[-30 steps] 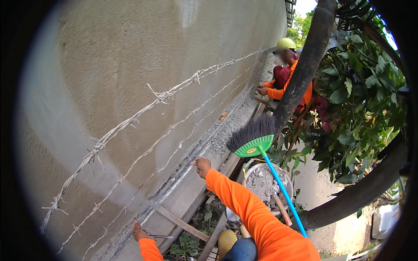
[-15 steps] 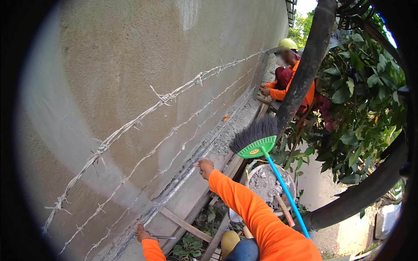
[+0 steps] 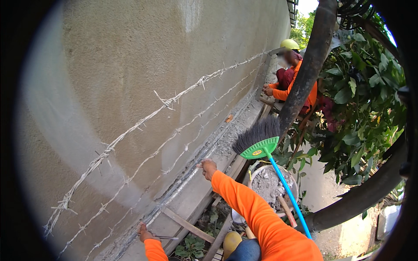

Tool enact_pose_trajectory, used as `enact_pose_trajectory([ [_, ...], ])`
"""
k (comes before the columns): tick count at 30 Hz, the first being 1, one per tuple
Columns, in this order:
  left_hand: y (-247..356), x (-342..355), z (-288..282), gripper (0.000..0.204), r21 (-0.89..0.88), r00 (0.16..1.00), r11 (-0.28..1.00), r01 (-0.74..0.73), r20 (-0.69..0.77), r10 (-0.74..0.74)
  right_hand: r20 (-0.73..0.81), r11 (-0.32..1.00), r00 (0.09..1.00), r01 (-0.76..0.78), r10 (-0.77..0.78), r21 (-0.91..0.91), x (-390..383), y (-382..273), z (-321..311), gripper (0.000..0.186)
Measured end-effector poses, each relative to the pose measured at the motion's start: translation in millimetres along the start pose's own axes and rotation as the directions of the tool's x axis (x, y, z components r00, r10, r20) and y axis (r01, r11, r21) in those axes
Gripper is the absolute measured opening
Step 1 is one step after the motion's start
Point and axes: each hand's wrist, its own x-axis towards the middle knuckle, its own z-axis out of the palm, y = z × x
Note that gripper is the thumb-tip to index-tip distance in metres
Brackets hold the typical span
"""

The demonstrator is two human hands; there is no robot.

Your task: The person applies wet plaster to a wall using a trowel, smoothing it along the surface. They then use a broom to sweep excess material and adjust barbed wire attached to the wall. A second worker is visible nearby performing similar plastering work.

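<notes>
My left hand (image 3: pixel 147 234) is low on the concrete ledge (image 3: pixel 193 191), its fingers closed around a thin metal hand tool (image 3: pixel 166 237) that points right. Those fingers are next to the lower end of a long, pale, thin bar (image 3: pixel 176 189) lying along the ledge at the wall's foot. Farther up, my right hand (image 3: pixel 209 168) has its fingers bent and pinched at the upper part of this bar. Its fingertips are small and partly hidden, so the exact grip is hard to make out.
Strands of barbed wire (image 3: pixel 167 103) run along the rough wall (image 3: pixel 130 52), left of my hands. A broom (image 3: pixel 260 145) leans at right over a bucket (image 3: pixel 298 191) of grey rubble, near a wooden-handled tool (image 3: pixel 287 212). A person in a yellow helmet (image 3: pixel 290 44) sits beyond a dark trunk (image 3: pixel 307 65).
The whole view has shifted slightly, moving everything a little to the right. Both hands keep nearly the same places along the bar.
</notes>
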Motion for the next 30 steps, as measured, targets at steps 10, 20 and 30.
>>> enact_pose_trajectory([
  [10,11,-22,-2,0.026,-0.013,1.000,1.000,0.009,-0.008,-0.009,-0.044,1.000,0.999,-0.010,0.011,0.022,-2,-1,2,0.028],
  [20,6,-14,-4,0.024,-0.056,0.999,0.998,-0.003,0.036,0.005,0.003,1.000,1.000,-0.017,0.017,-0.011,-13,-9,4,0.023],
  [30,11,-25,-1,0.026,-0.040,1.000,0.999,-0.009,-0.004,0.009,0.005,1.000,1.000,-0.018,0.018,0.015,-11,-7,3,0.024],
])
